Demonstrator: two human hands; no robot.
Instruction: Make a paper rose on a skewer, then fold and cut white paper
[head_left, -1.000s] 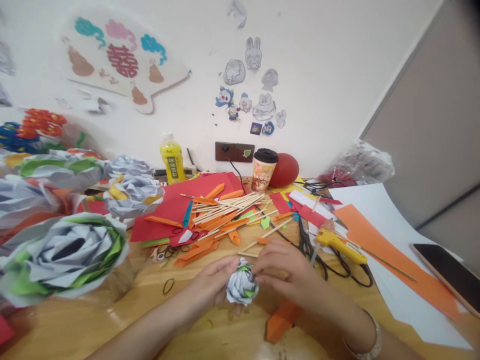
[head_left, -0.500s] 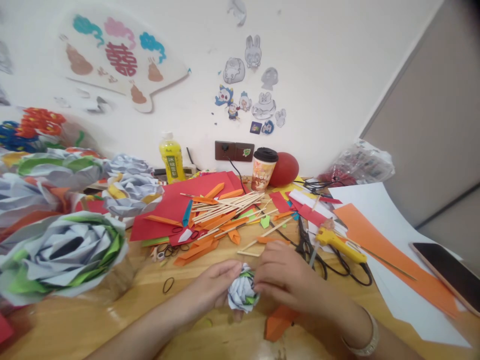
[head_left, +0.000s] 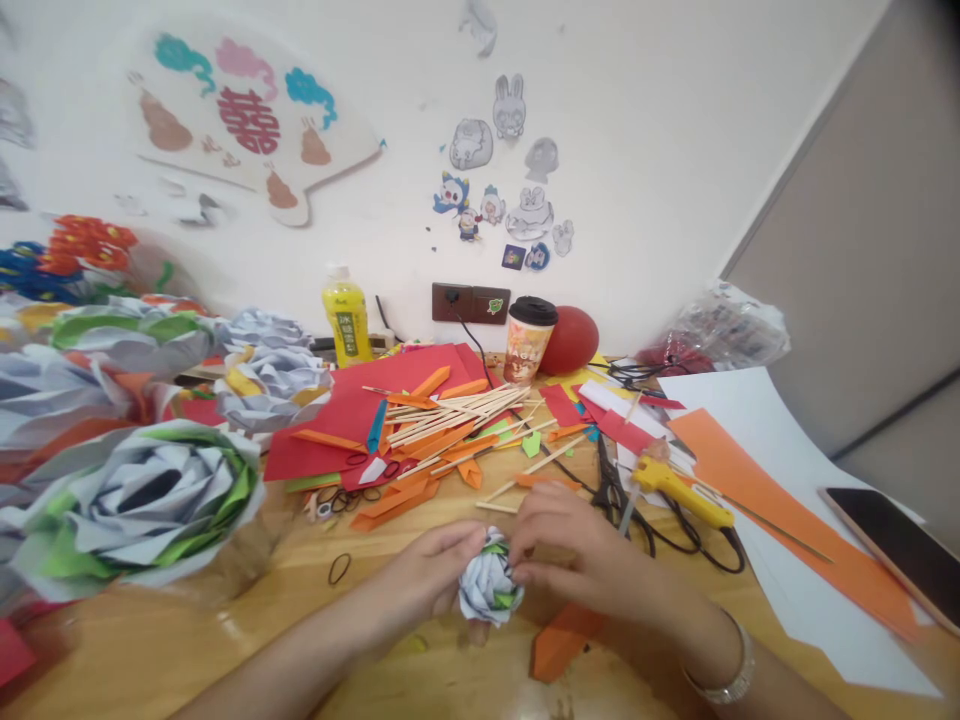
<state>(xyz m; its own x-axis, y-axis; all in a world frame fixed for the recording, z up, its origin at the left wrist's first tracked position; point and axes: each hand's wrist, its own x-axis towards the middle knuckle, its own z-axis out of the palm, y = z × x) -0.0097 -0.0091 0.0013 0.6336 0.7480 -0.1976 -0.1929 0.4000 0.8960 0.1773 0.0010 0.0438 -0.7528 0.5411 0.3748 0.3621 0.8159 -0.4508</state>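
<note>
A small paper flower (head_left: 489, 584), white with green petals, is held over the near part of the wooden table (head_left: 337, 660). My left hand (head_left: 439, 562) grips it from the left, with fingertips at its top edge and another finger showing below. On its right side my right hand (head_left: 566, 550) has bent fingers closed at the outer petals; whatever the fingertips pinch there is too small to make out apart from the flower. A folded orange paper piece (head_left: 562, 640) lies under my right wrist.
Large paper flowers (head_left: 142, 500) crowd the left. Ahead lie wooden sticks (head_left: 457, 415), orange strips and red paper (head_left: 307, 435). Scissors (head_left: 611, 480) and a yellow glue gun (head_left: 682, 490) with a cord are to the right, near white paper (head_left: 810, 590) and a phone (head_left: 892, 540). A cup (head_left: 529, 340) stands behind.
The view has shifted very slightly. The flower stays between both hands, and the right fingers have shifted a little at its right edge.
</note>
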